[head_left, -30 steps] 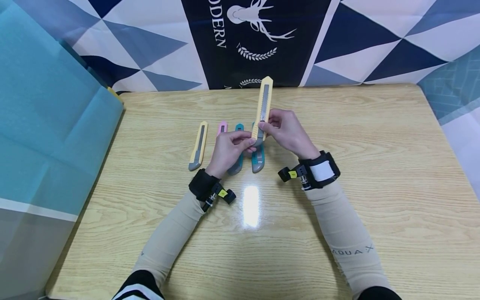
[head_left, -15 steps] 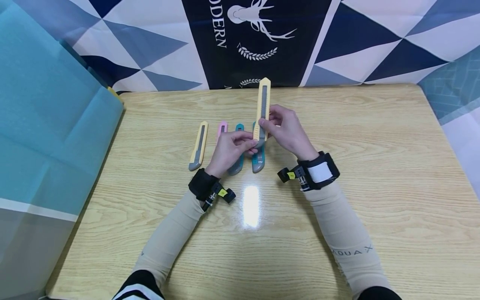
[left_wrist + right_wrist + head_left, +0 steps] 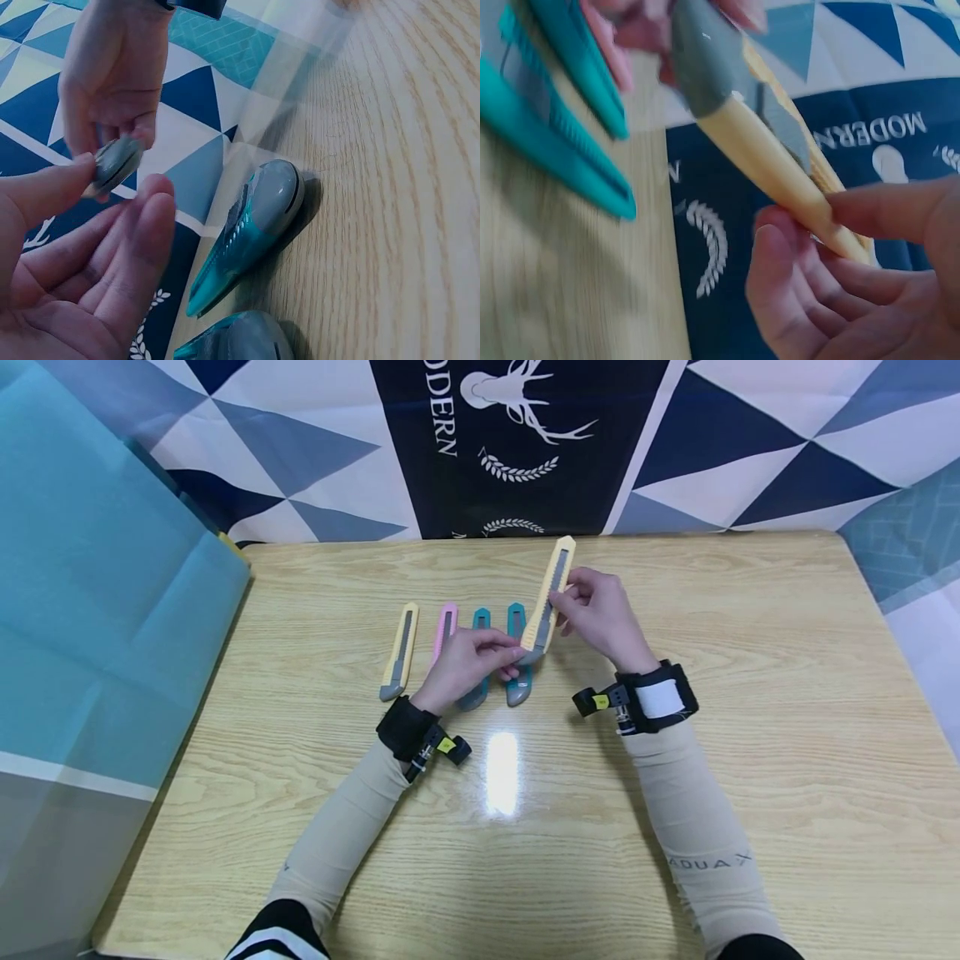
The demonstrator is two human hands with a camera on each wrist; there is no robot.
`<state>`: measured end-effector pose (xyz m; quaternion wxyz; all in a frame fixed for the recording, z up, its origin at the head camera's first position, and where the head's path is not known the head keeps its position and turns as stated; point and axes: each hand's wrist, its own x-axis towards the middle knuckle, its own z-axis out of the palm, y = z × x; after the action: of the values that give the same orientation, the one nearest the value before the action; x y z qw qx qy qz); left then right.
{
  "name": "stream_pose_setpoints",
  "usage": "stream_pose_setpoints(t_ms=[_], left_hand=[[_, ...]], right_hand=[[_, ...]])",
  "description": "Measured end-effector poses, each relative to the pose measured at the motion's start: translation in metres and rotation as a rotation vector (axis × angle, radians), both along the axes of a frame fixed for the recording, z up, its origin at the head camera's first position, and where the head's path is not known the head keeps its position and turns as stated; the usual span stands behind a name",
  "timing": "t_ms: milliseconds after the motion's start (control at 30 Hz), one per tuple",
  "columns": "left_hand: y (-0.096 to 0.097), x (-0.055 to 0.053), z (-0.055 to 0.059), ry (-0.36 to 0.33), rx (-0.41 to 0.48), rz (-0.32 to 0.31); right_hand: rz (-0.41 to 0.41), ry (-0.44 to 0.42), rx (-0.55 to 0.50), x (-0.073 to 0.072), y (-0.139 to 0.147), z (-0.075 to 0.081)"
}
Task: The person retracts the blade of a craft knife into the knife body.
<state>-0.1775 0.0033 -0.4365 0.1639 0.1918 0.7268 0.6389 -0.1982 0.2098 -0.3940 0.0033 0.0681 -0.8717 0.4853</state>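
Note:
My right hand point(image 3: 600, 614) pinches a yellow utility knife point(image 3: 553, 587) between thumb and fingers, holding it raised and tilted over the table. Its grey end points down toward my left hand point(image 3: 468, 664). In the left wrist view, the left thumb tip lies right at that grey end, while the other fingers point(image 3: 154, 217) are spread apart from it. Below the left hand lie two teal utility knives point(image 3: 516, 620) point(image 3: 482, 618), partly covered by it. A pink utility knife point(image 3: 446, 622), its lower part hidden, and a second yellow utility knife point(image 3: 400, 652) lie farther left.
The knives lie side by side in a row on the wood-grain table point(image 3: 675, 827). A patterned cloth point(image 3: 517, 452) with a deer print hangs along the far edge. A blue-covered surface point(image 3: 97, 577) borders the left side.
The right hand has moved right with the yellow utility knife, which now leans more to the right. The left fingers have loosened from its grey end. The right teal knife shows more.

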Motion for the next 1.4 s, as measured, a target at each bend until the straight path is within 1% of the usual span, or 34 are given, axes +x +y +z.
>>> stream_pose_setpoints(t_ms=[33, 67, 167, 267, 367, 500, 600, 667, 900, 1067, 1167, 1400], left_hand=[[0.000, -0.001, -0.004, 0.008, -0.013, -0.003], [0.001, 0.000, -0.001, 0.012, -0.026, -0.007], [0.001, 0.005, 0.011, 0.015, -0.050, -0.008], [0.000, 0.010, 0.024, -0.001, -0.053, -0.010], [-0.001, 0.011, 0.025, -0.004, -0.047, -0.008], [-0.002, 0.011, 0.025, -0.011, -0.043, -0.004], [-0.003, 0.011, 0.027, -0.015, -0.026, -0.008], [-0.004, 0.010, 0.026, -0.018, -0.027, -0.006], [-0.005, 0.010, 0.026, -0.015, -0.031, -0.002], [-0.006, 0.011, 0.026, -0.008, -0.031, 0.000], [-0.006, 0.011, 0.026, -0.006, -0.031, 0.002], [-0.007, 0.010, 0.027, -0.012, -0.034, 0.004]], right_hand=[[-0.004, -0.025, 0.023, -0.001, 0.004, -0.001], [-0.005, -0.046, 0.041, -0.002, 0.007, -0.002], [-0.001, -0.126, 0.105, -0.004, 0.017, -0.007], [0.027, -0.212, 0.151, -0.007, 0.023, -0.014], [0.062, -0.299, 0.197, -0.011, 0.024, -0.021], [0.109, -0.371, 0.247, -0.013, 0.022, -0.028], [0.125, -0.397, 0.266, -0.013, 0.021, -0.030], [0.124, -0.400, 0.273, -0.013, 0.021, -0.031], [0.082, -0.413, 0.300, -0.014, 0.021, -0.035], [0.069, -0.454, 0.302, -0.014, 0.021, -0.036], [0.078, -0.474, 0.288, -0.014, 0.021, -0.036], [0.084, -0.480, 0.312, -0.014, 0.021, -0.034]])
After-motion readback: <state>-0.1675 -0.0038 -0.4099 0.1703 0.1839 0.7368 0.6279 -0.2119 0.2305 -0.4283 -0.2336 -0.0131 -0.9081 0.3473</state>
